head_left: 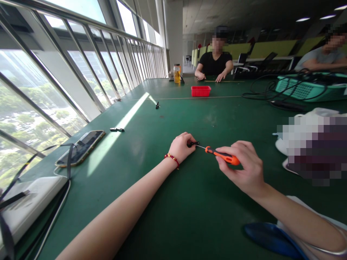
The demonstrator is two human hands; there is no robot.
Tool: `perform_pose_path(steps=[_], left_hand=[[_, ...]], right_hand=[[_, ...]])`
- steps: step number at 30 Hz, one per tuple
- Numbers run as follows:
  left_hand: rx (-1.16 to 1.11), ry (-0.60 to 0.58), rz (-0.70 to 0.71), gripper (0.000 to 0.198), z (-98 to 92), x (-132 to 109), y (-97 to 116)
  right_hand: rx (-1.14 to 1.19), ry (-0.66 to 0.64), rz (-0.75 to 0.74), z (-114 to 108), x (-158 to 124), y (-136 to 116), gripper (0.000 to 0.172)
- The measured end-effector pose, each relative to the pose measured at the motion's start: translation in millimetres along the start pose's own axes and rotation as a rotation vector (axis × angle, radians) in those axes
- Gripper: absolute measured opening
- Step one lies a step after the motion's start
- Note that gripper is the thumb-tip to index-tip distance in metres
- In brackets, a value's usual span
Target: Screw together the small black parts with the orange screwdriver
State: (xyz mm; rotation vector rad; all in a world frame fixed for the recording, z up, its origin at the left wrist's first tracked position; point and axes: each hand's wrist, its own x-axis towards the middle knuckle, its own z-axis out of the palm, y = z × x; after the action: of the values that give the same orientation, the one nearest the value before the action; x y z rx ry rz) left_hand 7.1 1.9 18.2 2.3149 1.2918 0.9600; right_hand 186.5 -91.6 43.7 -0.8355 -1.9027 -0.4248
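"While our left hand [183,148] and right hand [245,166] work close together, how do we log the fingers?"

"Left: curled round a small black part [193,143], tips partly hidden from us. Right: thumb and fingers gripping the driver [222,156] by its orange-and-black handle."

"Where does the part sit?"

"At the left fingertips, low over the green table [203,119]. Whether it touches the top, we cannot tell. The driver's shaft points left, right up to it; we cannot make out whether its tip is seated."

"How far along are we?"

"Partway, we judge. Part held, driver lined up: that much looks done. The tool work seems unfinished, and the part is not yet set down. How many turns remain, nothing shows us."

"Other pieces?"

"Two, both untouched. The left piece [117,129] lies near the phone [81,148]; the far piece [157,105] lies farther up the table. Finished or waiting, we cannot say."

"And the red tray [201,91]?"

"Well beyond our hands, toward the co-worker [216,65] opposite."
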Motion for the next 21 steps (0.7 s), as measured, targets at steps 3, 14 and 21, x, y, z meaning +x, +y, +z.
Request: perform_pose_path(steps=[3,14,21], left_hand=[[-0.003,-0.005,0.000,0.010,0.4,-0.1,-0.5],[0.006,-0.010,0.006,0.011,0.4,-0.2,-0.4],[0.003,-0.005,0.007,0.010,0.3,-0.4,0.1]], right_hand=[[0.005,-0.010,0.016,-0.5,0.5,-1.0,0.014],[0.030,-0.058,0.072,-0.4,-2.8,-0.4,0.009],[0.065,0.023,0.062,3.5,-3.5,1.7,0.036]])
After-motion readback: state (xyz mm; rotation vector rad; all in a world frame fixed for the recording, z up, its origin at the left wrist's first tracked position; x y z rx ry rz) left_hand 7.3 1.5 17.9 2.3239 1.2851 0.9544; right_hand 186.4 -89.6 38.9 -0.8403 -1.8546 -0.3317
